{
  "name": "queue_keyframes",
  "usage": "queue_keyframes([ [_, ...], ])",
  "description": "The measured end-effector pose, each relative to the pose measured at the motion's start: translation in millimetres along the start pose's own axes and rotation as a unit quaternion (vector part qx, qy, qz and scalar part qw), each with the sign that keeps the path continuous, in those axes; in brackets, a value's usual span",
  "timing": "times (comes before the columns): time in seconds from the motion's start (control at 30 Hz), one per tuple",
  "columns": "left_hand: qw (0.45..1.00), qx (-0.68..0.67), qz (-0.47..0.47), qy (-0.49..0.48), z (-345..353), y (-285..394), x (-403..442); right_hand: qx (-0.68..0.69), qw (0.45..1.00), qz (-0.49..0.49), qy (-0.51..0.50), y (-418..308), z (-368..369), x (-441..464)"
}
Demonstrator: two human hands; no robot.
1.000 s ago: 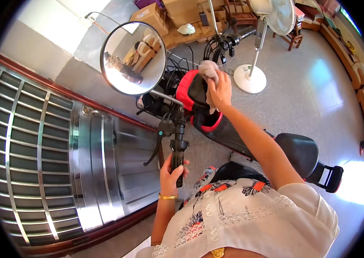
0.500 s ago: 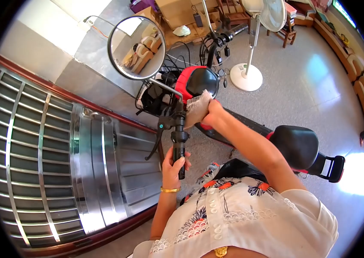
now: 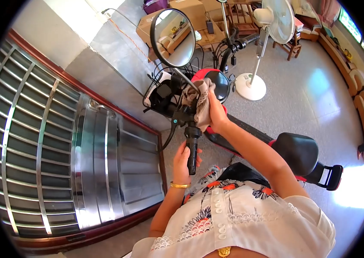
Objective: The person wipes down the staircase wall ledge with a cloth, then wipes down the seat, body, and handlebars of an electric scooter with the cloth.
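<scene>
A red and black electric scooter (image 3: 250, 131) stands in front of me, its handlebar turned toward my body. My left hand (image 3: 183, 162) is wrapped round the black handlebar grip (image 3: 192, 150). In my right hand (image 3: 217, 111) is a beige cloth (image 3: 203, 105), bunched against the handlebar where the mirror stem meets it. The round mirror (image 3: 173, 38) rises above on that stem. The brake lever (image 3: 171, 133) sticks out left of the grip. Cloth hides part of the handlebar and the fingertips of my right hand.
To the left is a metal door (image 3: 100, 159) with a barred panel. A white pedestal fan (image 3: 250, 86) stands beyond the scooter. Cardboard boxes (image 3: 188, 19) and a wooden chair (image 3: 243, 19) are at the back. Wooden seating (image 3: 354, 77) lines the right wall.
My right hand has brought the cloth from beside the handlebar onto the base of the mirror stem. Handlebar and mirror have shifted right in view; my left hand still holds the grip.
</scene>
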State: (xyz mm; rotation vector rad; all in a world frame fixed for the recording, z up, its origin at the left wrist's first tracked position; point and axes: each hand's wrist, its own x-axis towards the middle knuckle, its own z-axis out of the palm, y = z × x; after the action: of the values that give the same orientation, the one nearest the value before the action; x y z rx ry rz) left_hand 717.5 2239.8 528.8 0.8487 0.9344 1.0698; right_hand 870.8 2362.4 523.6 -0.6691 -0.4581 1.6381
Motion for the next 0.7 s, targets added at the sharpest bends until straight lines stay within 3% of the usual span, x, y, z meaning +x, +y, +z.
queue_keyframes([
  [0.07, 1.000, 0.012, 0.002, -0.001, -0.5, -1.1, 1.3, -0.037, 0.999, -0.029, 0.024, -11.7, 12.1, -16.5],
  [0.17, 1.000, 0.007, 0.004, -0.017, -1.5, -2.5, 2.2, -0.284, 0.927, -0.243, -0.027, -30.8, 32.1, -26.7],
  [0.2, 1.000, 0.006, 0.001, -0.016, -1.4, -2.6, 3.0, -0.286, 0.925, -0.247, -0.029, -36.8, 39.2, -25.0],
  [0.23, 1.000, 0.000, -0.004, -0.022, -2.1, -2.7, 3.0, -0.437, 0.815, -0.380, -0.014, -43.4, 46.6, -22.0],
  [0.27, 1.000, -0.001, -0.003, -0.023, -2.2, -2.9, 2.8, -0.564, 0.664, -0.491, 0.004, -48.2, 54.4, -21.6],
  [0.33, 0.999, 0.025, 0.012, -0.028, -2.1, -4.0, 3.0, -0.580, 0.651, -0.490, 0.008, -52.6, 68.4, -20.4],
  [0.4, 0.999, 0.027, 0.010, -0.033, -3.1, -4.1, 2.5, -0.615, 0.579, -0.534, 0.034, -53.0, 75.2, -14.9],
  [0.6, 0.998, 0.029, 0.011, -0.049, -3.1, -4.0, 4.1, -0.623, 0.575, -0.525, 0.077, -24.6, 44.7, -17.6],
  [0.7, 0.998, 0.025, 0.008, -0.054, -3.8, -4.6, 4.3, -0.642, 0.603, -0.467, 0.076, -18.6, 20.9, -26.2],
])
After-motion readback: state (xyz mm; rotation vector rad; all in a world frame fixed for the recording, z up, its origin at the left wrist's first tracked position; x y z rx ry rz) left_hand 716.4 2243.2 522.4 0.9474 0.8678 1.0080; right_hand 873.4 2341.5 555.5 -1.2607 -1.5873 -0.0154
